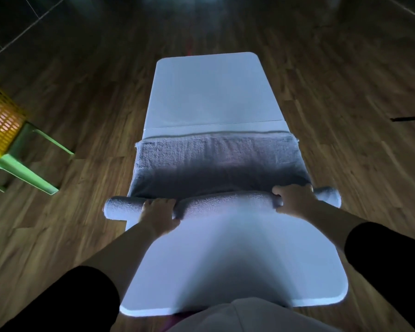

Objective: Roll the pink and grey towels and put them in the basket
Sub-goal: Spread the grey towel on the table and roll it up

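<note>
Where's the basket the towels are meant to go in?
In the head view the yellow basket sits at the far left edge, on a green chair, left of the white table.

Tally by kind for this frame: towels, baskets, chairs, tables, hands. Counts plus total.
Towels: 1, the grey towel, partly rolled; something pink shows through the basket's holes, can't confirm what
Baskets: 1, yellow basket
Chairs: 1, green chair
Tables: 1, white table
Hands: 2, left hand and right hand
Total: 6
</note>
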`<state>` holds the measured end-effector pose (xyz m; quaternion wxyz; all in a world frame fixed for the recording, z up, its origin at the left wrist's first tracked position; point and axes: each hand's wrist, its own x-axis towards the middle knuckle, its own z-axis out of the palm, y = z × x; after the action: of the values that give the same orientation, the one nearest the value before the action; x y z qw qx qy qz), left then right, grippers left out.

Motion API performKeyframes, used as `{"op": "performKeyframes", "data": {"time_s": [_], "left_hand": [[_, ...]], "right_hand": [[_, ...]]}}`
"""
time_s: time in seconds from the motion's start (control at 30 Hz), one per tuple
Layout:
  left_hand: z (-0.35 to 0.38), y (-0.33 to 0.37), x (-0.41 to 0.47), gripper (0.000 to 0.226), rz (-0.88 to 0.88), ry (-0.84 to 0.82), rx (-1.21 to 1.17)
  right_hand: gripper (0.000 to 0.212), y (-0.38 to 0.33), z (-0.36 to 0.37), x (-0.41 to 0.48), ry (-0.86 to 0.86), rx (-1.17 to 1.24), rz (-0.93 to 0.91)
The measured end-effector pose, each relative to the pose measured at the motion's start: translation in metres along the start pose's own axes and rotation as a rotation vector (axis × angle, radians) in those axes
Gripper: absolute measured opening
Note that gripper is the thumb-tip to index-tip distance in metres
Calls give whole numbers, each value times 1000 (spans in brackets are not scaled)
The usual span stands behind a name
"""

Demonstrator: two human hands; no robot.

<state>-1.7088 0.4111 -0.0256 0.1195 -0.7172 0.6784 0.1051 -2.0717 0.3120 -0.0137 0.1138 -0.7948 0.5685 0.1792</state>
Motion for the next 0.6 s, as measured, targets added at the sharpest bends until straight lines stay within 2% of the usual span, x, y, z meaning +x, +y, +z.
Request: {"op": "performKeyframes", "data": {"time_s": [0.1, 0.13, 0.2, 0.27, 0.3, 0.4, 0.5, 0.6], "left_hand": [[-13, -6, 2, 36, -11, -192, -41], [-17, -8, 2, 40, -16, -189, -28], [-20, -12, 5, 45, -38, 11, 6], [-17, -12, 7, 45, -75, 229, -60], [-14, -11, 8, 43, -65, 243, -92], [5, -3, 5, 57, 26, 106, -64], [14, 2, 2, 68, 16, 8, -1], [6, 4, 4, 48, 22, 15, 59]], "right_hand": [[17, 10, -9, 0, -234, 15, -49], [17, 13, -9, 1, -223, 9, -39], [16, 18, -5, 4, -2, 22, 48], [26, 19, 3, 6, 261, 171, 142], [32, 17, 6, 5, 298, 264, 149], [53, 8, 18, -5, 148, 288, 40], [68, 2, 34, -15, 75, 93, 8], [54, 2, 36, -20, 104, 24, 29]]}}
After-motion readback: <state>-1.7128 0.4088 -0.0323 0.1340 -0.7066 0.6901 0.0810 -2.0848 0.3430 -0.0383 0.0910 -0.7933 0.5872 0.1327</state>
